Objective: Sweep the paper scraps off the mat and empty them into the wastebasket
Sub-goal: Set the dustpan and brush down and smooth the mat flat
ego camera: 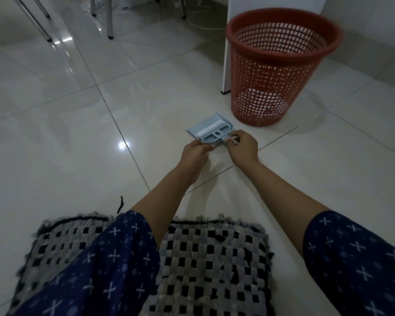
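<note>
Dim light, motion blur at near edges. Mat (210,265) cut off by bottom frame edge and partly hidden under both blue patterned sleeves (114,265). No paper scraps discernible on visible weave; too blurred to be sure. Fingertips of both hands partly hidden behind dustpan handle; exact contact hard to make out.

Glossy pale tile floor (66,124), dark grout lines running diagonally, one bright light reflection at left. Metal chair or table legs (110,21) far left, tops cut off. White panel (228,49) upright at far right, foot on floor, just left of wastebasket. Pale cord (201,26) trailing on floor beyond. Short dark thread (121,204) on tile just beyond mat's far edge.

Red mesh wastebasket (281,65) upright, far right, open top. White patch visible through lower lattice; contents or floor, cannot tell.

Light blue dustpan (205,131) flat on tile, between mat and wastebasket, near basket's base but apart from it. Small brush (211,129) with white bristles nested in pan. Pan otherwise looks bare of scraps, not certain.

Left hand (195,153) with fingers closed on pan's near edge. Right hand (243,147) with fingers pinched around handle end (226,139). Both forearms stretched out over tile beyond mat.
</note>
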`<control>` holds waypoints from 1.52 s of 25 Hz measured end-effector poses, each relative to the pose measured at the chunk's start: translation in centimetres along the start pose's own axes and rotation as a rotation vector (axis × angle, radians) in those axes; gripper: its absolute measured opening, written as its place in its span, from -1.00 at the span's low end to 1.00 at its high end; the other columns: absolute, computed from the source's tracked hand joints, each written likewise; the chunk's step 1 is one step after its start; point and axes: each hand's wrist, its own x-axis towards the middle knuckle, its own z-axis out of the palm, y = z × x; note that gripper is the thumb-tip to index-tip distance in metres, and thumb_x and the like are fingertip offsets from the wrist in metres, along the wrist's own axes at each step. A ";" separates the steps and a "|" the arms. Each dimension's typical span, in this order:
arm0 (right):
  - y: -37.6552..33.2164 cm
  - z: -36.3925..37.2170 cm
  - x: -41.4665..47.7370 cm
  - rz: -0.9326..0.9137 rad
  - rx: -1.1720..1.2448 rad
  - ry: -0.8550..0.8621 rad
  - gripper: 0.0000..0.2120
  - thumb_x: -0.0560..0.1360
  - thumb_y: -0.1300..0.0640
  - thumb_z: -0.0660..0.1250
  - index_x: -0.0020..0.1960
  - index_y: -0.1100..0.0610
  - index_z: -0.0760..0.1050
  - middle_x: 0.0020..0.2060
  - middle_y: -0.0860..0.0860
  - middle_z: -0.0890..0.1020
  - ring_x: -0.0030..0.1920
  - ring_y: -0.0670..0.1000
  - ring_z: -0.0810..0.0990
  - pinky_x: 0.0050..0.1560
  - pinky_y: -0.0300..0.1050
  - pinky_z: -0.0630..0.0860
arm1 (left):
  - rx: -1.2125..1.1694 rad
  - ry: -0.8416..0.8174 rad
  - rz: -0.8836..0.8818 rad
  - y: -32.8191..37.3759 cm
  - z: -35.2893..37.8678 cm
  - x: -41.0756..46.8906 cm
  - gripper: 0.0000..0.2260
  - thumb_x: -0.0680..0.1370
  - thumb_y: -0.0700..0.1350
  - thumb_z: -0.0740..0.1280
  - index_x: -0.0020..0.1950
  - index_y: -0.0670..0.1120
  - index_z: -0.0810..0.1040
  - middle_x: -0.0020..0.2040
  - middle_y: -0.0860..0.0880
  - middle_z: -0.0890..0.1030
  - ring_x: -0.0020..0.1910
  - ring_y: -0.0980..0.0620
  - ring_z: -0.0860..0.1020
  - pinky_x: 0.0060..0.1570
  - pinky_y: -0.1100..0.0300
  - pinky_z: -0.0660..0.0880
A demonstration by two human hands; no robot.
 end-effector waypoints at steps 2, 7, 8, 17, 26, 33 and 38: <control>0.1 -0.4 -0.2 -0.058 -0.087 0.011 -0.65 0.52 0.12 0.31 0.26 0.23 0.46 0.15 0.20 0.57 0.20 0.18 0.48 0.14 -0.08 0.41 | 0.057 0.039 -0.003 -0.1 -0.6 -0.5 -0.60 0.51 -0.29 0.28 0.34 -0.32 0.35 0.13 -0.21 0.50 -0.03 0.03 0.49 0.02 0.19 0.43; 0.5 -3.1 -4.8 -0.497 -0.245 -0.013 -0.59 0.53 0.09 0.26 0.34 0.19 0.39 0.20 0.16 0.54 0.23 0.17 0.43 0.22 0.07 0.40 | 0.457 0.136 0.032 -2.4 -5.3 -4.8 -0.45 0.47 -0.24 0.37 0.44 -0.20 0.30 0.37 -0.19 0.42 0.30 -0.10 0.45 0.31 0.12 0.36; 0.7 -3.9 -6.6 -0.636 -0.290 -0.107 -0.57 0.54 0.02 0.24 0.36 0.16 0.38 0.23 0.14 0.54 0.25 0.15 0.44 0.25 0.12 0.40 | 0.549 0.172 0.073 -2.9 -6.5 -6.5 -0.47 0.48 -0.23 0.35 0.44 -0.20 0.30 0.39 -0.18 0.41 0.32 -0.10 0.43 0.32 0.14 0.33; 5.5 -4.7 -20.2 -1.290 -0.796 -1.020 -0.26 0.46 -0.41 0.09 0.50 -0.24 -0.17 0.54 -0.08 -0.18 0.52 0.02 -0.32 0.42 0.20 -0.39 | 1.057 0.300 -0.351 -10.8 -14.1 -20.7 -0.01 0.41 0.35 0.24 0.50 -0.05 -0.34 0.51 -0.16 -0.39 0.50 -0.18 -0.33 0.41 -0.33 -0.16; 0.1 4.0 -21.1 -1.091 -0.737 -0.904 -0.27 0.43 -0.45 0.03 0.48 -0.30 -0.21 0.53 -0.11 -0.23 0.51 0.05 -0.37 0.41 0.31 -0.36 | 1.194 0.302 -0.295 -6.3 -22.9 -13.2 0.02 0.36 0.36 0.30 0.53 -0.03 -0.27 0.53 -0.17 -0.32 0.50 -0.18 -0.34 0.37 -0.36 -0.24; -6.4 14.6 -19.5 -0.882 -0.621 -0.763 -0.28 0.42 -0.48 0.01 0.47 -0.31 -0.15 0.53 -0.12 -0.20 0.50 0.03 -0.36 0.40 0.34 -0.41 | 0.962 0.489 -0.232 -3.5 -32.1 -4.0 -0.11 0.28 0.23 0.42 0.51 0.10 0.07 0.56 -0.09 -0.03 0.52 -0.19 -0.08 0.40 -0.34 0.03; -10.0 20.8 -18.3 -0.726 -0.558 -0.606 -0.30 0.43 -0.47 -0.01 0.48 -0.29 -0.13 0.54 -0.08 -0.18 0.51 0.08 -0.35 0.37 0.36 -0.41 | 1.002 0.380 -0.232 1.1 -35.2 4.1 -0.17 0.39 0.05 0.45 0.53 0.05 0.06 0.57 -0.08 -0.10 0.53 -0.18 -0.15 0.47 -0.20 -0.01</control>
